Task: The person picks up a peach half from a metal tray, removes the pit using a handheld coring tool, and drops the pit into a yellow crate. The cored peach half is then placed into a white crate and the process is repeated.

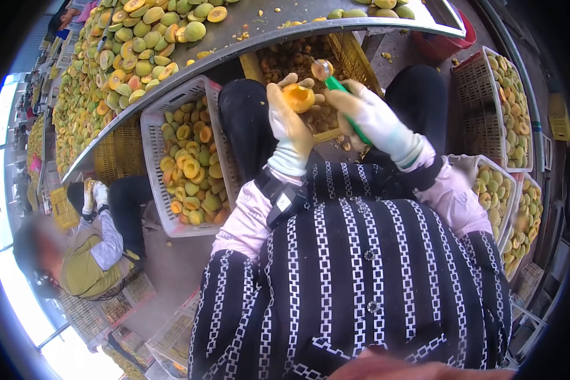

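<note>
My left hand (290,120), in a white glove with stained fingers, is closed around a halved peach (298,98), its orange hollow turned up. In my right hand (377,120), also gloved, is a pitting spoon (356,123) with a green handle. The spoon's head points up and away, and a brownish round piece, perhaps a pit, covers it. Spoon head and peach half are apart. Beneath both hands, between my knees, stands a yellow crate (354,60) holding brown pits and scraps.
A metal table (234,28) heaped with halved peaches lies ahead. A white crate (155,171) of peach halves stands left; more filled crates (481,95) stand right, near a red bucket (446,41). Another gloved person (95,253) sits at the left.
</note>
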`<state>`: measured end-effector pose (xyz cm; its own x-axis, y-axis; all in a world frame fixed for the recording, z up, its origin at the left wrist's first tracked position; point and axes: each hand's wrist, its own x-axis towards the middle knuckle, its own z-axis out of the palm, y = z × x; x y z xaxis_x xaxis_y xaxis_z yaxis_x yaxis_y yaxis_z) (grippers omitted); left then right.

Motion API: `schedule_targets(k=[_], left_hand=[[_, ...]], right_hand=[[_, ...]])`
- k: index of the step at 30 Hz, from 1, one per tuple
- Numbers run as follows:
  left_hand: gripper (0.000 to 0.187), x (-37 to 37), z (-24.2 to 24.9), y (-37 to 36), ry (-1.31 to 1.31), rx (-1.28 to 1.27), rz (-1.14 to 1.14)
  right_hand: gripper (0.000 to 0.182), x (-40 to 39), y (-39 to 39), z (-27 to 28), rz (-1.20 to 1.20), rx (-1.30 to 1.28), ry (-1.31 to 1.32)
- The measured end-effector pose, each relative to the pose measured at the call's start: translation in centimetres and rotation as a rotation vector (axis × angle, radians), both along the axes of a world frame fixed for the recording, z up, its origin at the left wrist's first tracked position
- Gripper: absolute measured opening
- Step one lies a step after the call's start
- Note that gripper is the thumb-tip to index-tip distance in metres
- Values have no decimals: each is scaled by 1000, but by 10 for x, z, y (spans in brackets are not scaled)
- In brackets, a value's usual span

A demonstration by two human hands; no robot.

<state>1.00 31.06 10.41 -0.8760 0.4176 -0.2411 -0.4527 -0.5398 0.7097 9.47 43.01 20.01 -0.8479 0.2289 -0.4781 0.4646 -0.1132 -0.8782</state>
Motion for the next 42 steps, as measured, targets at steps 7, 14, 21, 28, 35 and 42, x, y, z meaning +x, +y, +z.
schedule_targets(k=[7,14,21,28,35,42], left_hand=[[47,-5,3,-4,160,-252,-45],[43,-10,11,-13,108,-177,-30],[42,-11,14,-10,11,-137,11],[34,6,32,9,157,-244,-113],[41,3,12,23,483,-418,18],[57,-12,1,-2,358,-279,-32]], right_hand=[[38,7,32,-52,163,1271,202],[35,3,27,-49,350,855,116],[35,1,18,-42,268,1153,468],[45,3,37,-47,246,1511,387],[26,13,23,-49,207,1435,395],[24,22,32,-46,189,1278,278]])
